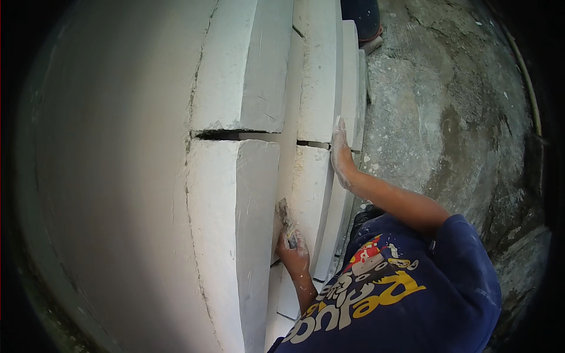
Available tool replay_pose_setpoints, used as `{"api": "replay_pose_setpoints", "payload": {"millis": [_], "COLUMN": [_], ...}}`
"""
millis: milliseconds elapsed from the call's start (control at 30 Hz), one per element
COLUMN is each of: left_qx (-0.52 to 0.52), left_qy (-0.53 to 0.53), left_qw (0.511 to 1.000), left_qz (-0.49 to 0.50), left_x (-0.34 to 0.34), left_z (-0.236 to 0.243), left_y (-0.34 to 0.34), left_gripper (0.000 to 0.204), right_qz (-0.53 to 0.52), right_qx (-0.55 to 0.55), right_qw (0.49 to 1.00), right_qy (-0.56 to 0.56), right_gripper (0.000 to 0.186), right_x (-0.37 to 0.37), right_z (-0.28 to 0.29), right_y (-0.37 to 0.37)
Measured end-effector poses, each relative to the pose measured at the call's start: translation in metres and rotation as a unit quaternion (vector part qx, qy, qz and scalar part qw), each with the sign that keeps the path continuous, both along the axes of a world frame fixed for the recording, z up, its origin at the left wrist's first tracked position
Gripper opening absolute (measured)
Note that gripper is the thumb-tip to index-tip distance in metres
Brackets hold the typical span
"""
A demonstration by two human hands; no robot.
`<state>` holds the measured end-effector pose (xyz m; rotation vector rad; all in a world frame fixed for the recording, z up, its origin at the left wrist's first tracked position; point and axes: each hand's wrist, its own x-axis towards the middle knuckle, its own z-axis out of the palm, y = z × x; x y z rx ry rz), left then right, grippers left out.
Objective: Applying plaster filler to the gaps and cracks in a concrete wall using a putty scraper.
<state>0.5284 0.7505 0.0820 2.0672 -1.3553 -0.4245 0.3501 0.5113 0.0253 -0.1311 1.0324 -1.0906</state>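
My left hand (293, 252) is closed around the handle of a small putty knife (283, 213), its blade crusted with grey-white residue and pointing away from me. The knife is between a tall white block (257, 194) on its left and a lower white block (309, 194) on its right. My right hand (341, 154), dusted white, rests flat with fingers stretched against the outer side of the white blocks, near a dark gap between two of them. Its palm faces the blocks, and nothing shows in it.
A large smooth pale wall (112, 176) fills the left, with a cracked seam along the blocks. More white blocks (271, 65) continue ahead, stepping down to the right. A dark bucket-like container (362, 20) stands at the far end. Rough, stained concrete floor (412, 106) lies to the right.
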Motion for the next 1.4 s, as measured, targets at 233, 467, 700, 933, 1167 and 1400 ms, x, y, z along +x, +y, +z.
{"api": "replay_pose_setpoints", "payload": {"millis": [233,467,700,933,1167,1400], "left_qx": [-0.016,-0.001,-0.05,-0.016,0.056,0.019], "left_qy": [0.066,0.01,0.05,0.043,-0.005,-0.001], "left_qw": [0.997,1.0,0.997,0.999,0.998,0.998], "left_qz": [0.028,-0.004,-0.003,-0.005,-0.034,-0.067], "left_x": [0.002,0.004,0.007,0.009,-0.013,-0.003], "left_z": [-0.003,-0.01,-0.017,-0.009,0.03,0.006], "left_y": [0.002,-0.002,0.001,0.005,-0.008,-0.011], "left_gripper": [0.021,0.02,0.021,0.02,0.02,0.023], "right_qz": [0.029,-0.028,-0.077,-0.117,-0.16,-0.196], "right_qx": [-0.138,-0.198,-0.24,-0.333,-0.451,-0.435], "right_qw": [0.948,0.928,0.907,0.852,0.865,0.816], "right_qy": [0.285,0.315,0.339,0.387,0.149,0.327], "right_gripper": [0.064,0.064,0.061,0.056,0.059,0.058], "right_x": [0.021,0.022,-0.033,-0.049,-0.013,-0.112], "right_z": [0.013,-0.003,-0.009,-0.028,-0.022,-0.036], "right_y": [0.04,0.025,-0.089,-0.131,-0.055,-0.222]}}
